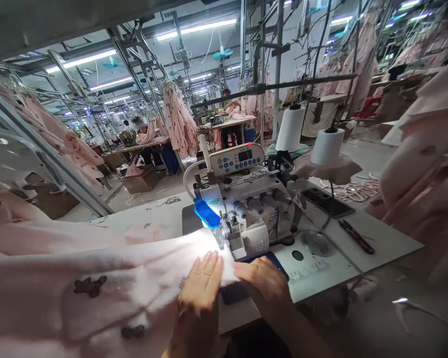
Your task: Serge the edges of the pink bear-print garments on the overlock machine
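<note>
Pink fabric [108,308], one big piece, spread over the left of my white table [392,242] and running up to the needle area of one sewing machine [254,189]. Dark prints [90,286] on the near part: two plain, a third partly behind my left hand [201,283].

Hands, two, both mine. Left lies flat on the cloth, fingers straight and close together, gripping nothing. Right hand [265,283] sits at the cloth's right edge, fingers bent; thumb is hidden, so I can't tell whether I'm pinching it.

Around: one blue guard [208,214] over the needle area, in the way of my view there. One control panel [237,159] on top. Two white thread cones [290,130] behind, to the right. On the table's right side: one clear round dish [318,242], one pair of snips [357,237], one dark tray [324,201], maybe a phone.

A metal bar [302,84] crosses in front of the room. Beyond, hanging garments [179,119] in several bunches, too blurred to count, and a cardboard box [142,179] on the floor.
</note>
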### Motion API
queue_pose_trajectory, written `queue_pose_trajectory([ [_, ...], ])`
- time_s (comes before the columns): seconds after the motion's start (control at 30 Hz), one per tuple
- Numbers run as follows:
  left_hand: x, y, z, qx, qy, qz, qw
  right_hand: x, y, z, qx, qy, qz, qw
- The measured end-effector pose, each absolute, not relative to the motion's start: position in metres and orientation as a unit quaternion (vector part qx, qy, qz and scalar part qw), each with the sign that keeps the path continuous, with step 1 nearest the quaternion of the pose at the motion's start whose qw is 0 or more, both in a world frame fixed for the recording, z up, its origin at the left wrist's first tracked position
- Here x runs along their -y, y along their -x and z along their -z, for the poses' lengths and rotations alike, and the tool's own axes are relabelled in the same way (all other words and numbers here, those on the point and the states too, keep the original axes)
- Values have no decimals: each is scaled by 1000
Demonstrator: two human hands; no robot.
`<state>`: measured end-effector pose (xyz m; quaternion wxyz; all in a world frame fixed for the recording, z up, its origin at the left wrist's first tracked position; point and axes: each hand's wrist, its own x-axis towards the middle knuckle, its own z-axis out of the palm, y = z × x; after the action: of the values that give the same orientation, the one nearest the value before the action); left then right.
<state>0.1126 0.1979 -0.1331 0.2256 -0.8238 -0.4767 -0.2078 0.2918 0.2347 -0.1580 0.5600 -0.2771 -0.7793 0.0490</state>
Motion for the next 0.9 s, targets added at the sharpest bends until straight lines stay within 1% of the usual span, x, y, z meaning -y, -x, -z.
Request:
queue_pose_trajectory([
  [0.1,-207,-109,125,483,824,210,211,-246,-289,159,778,279,-48,561],
  [0.23,-224,-104,120,494,833,188,166,-263,-284,158,783,275,-38,556],
  [0.37,-241,-99,113,527,830,146,107,-275,-276,148,774,326,-33,542],
  [0.5,-252,-99,97,530,838,113,61,-271,-272,146,759,369,-14,536],
  [0.6,-264,-101,84,521,846,108,40,-258,-279,162,737,392,21,551],
  [0.77,-301,-94,83,505,854,126,18,-242,-311,215,749,436,60,495],
  [0.83,-313,-91,86,506,853,125,22,-245,-323,231,750,419,106,500],
  [0.9,-317,-89,87,515,847,127,33,-252,-327,239,760,363,145,520],
])
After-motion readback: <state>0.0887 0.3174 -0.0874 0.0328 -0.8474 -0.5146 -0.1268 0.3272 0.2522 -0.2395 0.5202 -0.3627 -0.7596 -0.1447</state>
